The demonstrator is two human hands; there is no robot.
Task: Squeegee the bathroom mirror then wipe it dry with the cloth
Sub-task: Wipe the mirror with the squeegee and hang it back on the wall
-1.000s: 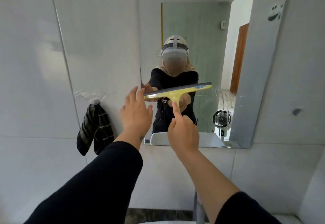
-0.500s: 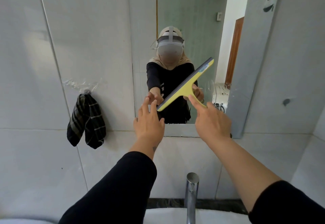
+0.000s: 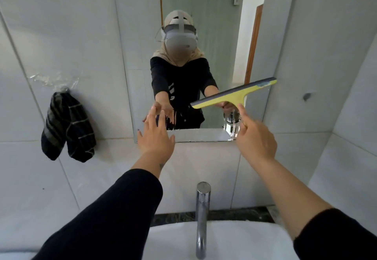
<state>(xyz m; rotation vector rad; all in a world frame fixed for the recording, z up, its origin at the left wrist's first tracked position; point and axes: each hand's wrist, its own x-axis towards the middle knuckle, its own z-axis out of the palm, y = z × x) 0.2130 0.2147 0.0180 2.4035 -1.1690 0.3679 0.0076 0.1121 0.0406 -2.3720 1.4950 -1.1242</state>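
The frameless mirror (image 3: 204,4) hangs on the tiled wall ahead and reflects a person in black sleeves. My right hand (image 3: 256,143) grips the handle of a yellow squeegee (image 3: 232,96), index finger stretched along it. Its grey blade lies against the mirror's lower right part, tilted up to the right. My left hand (image 3: 156,135) is open, fingers spread, at the mirror's lower left edge; I cannot tell whether it touches the glass. A dark striped cloth (image 3: 68,127) hangs from a wall hook left of the mirror.
A chrome tap (image 3: 202,217) rises from the white basin (image 3: 234,241) directly below my arms. Water drips run down the mirror's lower right corner. A small dark mark (image 3: 307,96) sits on the tile right of the mirror.
The squeegee has swung from steeply tilted to nearly level and shifted right and down on the glass. My left hand has stayed near the mirror's lower left. The view has tipped downward.
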